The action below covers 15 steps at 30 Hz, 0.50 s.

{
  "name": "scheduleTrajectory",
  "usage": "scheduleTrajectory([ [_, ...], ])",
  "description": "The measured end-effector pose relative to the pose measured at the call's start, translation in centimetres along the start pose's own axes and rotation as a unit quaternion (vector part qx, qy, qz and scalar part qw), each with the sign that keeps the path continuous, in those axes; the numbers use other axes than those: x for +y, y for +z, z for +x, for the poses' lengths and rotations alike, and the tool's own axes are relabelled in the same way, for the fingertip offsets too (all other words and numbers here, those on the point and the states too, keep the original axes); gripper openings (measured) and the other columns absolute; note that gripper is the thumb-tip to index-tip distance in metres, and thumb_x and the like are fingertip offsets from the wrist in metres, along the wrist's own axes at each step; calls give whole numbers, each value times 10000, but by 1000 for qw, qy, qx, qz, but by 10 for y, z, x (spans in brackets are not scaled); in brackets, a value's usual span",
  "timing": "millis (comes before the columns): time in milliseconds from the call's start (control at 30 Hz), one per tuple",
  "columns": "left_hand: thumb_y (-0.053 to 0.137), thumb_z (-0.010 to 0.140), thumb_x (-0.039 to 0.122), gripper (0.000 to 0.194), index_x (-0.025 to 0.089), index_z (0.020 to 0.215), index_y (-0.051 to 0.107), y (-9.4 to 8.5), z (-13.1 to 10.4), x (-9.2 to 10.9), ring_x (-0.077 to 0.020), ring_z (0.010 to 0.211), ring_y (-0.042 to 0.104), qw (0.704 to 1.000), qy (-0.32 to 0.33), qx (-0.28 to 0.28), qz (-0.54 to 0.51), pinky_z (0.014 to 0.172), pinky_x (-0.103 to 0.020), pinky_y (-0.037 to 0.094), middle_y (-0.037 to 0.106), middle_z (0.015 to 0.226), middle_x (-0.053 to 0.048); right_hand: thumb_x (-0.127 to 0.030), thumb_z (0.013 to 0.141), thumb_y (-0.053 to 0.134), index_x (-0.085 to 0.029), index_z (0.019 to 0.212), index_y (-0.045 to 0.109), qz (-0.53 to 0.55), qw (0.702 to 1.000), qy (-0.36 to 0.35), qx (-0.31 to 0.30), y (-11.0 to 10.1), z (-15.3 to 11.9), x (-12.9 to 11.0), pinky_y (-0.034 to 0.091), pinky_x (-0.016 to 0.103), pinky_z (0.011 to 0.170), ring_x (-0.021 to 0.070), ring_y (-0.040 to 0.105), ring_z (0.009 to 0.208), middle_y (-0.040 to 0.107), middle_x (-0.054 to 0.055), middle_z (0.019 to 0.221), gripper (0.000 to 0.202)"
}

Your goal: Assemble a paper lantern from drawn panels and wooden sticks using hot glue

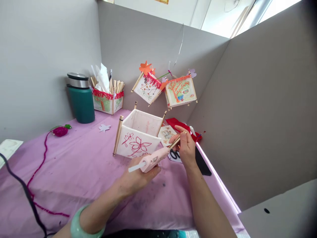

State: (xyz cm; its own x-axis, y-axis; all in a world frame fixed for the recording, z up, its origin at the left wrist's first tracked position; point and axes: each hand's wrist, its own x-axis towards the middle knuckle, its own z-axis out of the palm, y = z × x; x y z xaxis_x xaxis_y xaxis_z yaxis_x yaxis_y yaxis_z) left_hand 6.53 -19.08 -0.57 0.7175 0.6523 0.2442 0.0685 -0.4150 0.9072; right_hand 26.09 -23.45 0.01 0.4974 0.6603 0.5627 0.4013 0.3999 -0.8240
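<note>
A pale pink hot glue gun (156, 159) is gripped in my left hand (138, 177), with a white glue stick poking out of its back end. Its nozzle meets or nearly meets the lower end of a thin wooden stick (175, 142). My right hand (187, 148) pinches that stick near its upper end. Just beyond the glue gun stands an open white fabric box (138, 140) with wooden sticks at its corners and pink flowers drawn on the front. The glue gun and my left hand overlap the box's lower front corner.
A green tumbler (81, 104) and a decorated box of sticks and tissues (102, 102) stand at the back left. Two decorated boxes hang behind. Pink yarn (44, 155) and a black cord (23, 185) cross the left side. Scissors (174, 154) and a black flat object (203, 162) lie right.
</note>
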Motion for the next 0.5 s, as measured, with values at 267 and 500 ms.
scheduleTrajectory([
  [267,569,758,333,138,218,704,622,8,15,18,-195,657,593,999,34,9,-33,594,-305,502,598,622,-1,-498,929,355,-193,1033,580,-2,1000,14,6,0,0,-2,349,218,397,87,432,446,578,2,698,393],
  [500,585,754,303,130,212,664,602,-1,6,11,-166,595,566,999,8,28,14,534,-265,459,584,600,14,-485,938,366,-181,1015,592,7,1000,-2,10,2,-3,0,370,211,408,80,449,448,592,1,692,387],
])
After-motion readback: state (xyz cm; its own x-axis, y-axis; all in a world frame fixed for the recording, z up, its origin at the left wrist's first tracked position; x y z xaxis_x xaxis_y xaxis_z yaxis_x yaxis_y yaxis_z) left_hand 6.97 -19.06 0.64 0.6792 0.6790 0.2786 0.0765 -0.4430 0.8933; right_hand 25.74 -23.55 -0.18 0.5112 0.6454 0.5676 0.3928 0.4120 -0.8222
